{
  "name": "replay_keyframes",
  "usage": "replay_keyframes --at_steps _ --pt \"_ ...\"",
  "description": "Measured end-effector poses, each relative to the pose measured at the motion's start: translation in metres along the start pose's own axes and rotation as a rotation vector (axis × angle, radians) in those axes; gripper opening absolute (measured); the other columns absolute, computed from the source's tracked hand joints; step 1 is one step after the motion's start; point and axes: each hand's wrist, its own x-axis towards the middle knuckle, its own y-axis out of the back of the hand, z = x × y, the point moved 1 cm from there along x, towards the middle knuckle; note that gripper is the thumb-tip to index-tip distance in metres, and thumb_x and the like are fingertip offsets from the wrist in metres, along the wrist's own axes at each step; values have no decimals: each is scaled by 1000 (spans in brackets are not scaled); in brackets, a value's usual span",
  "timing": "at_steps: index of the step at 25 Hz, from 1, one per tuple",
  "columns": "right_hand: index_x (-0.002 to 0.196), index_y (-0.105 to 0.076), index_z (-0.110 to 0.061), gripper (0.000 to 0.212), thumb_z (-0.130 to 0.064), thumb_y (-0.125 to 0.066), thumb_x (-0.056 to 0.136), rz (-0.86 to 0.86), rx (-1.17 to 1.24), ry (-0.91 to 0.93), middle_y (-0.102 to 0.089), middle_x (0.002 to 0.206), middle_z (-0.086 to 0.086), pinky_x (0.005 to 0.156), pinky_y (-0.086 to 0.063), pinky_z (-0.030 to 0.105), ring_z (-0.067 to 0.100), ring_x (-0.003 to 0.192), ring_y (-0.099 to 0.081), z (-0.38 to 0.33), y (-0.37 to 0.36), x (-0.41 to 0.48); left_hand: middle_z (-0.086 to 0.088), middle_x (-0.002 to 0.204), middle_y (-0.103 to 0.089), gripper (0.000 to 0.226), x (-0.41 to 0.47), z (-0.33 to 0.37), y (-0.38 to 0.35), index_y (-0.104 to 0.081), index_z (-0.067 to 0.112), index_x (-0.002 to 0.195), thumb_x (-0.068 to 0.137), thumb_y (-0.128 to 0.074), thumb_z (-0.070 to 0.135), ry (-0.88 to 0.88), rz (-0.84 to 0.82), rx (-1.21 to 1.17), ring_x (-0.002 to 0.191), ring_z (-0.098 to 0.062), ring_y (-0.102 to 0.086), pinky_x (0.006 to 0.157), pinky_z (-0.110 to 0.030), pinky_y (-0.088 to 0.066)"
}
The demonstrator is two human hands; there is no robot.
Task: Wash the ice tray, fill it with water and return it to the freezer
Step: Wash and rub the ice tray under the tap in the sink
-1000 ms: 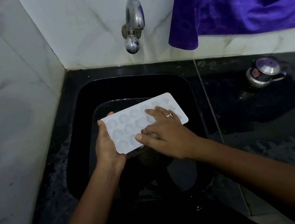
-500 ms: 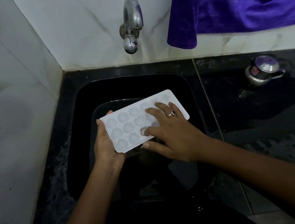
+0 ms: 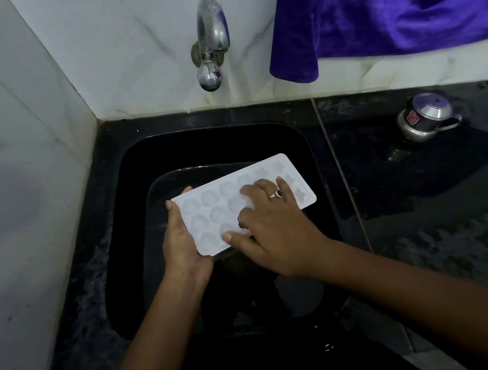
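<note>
While held over sink, ice tray white, rectangular, moulded cavities.

i note right hand reworked on ice tray since a second ago: fingers, bunched then, now fanned across cells toward far right end. index bent, tip dipped into middle cell. thumb off tray face, down at near edge.

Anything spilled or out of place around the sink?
A dark, wet-looking patch spreads over the counter around the small metal pot, right of the sink, like a spill. The tray looks undamaged.
</note>
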Motion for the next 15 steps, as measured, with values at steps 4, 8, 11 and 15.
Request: replay_keyframes --at_steps 4,8,11,15 --pt "122 -67 -24 64 -70 -29 99 -70 243 -64 -17 171 11 127 2 57 30 159 3 3 -1 -8 -10 129 -74 54 3 8 6 -65 27 138 106 -38 61 -25 9 -12 115 -34 -73 88 -52 -61" --pt "116 -67 -28 52 -66 -33 102 39 9 35 -31 165 15 126 -3 62 37 158 -11 9 0 -5 -12 130 -74 55 4 5 7 -64 27 140 106 -38 62 11 -1 -41 117 -37 -72 92 -57 -60" --pt "125 -63 -26 58 -68 -31 102 4 -23 90 -22 169 15 126 -3 62 37 159 -4 10 -3 -8 -13 132 -73 56 5 5 8 -65 26 139 105 -40 62 15 1 -67 118 -38 -71 100 -59 -56" --pt "130 -61 -32 52 -66 -31 103 1 -1 65 -20 170 14 126 -3 62 36 160 -2 16 -3 -9 -12 131 -73 56 5 5 10 -63 25 141 106 -39 61 17 -8 -53 118 -38 -71 99 -60 -56"
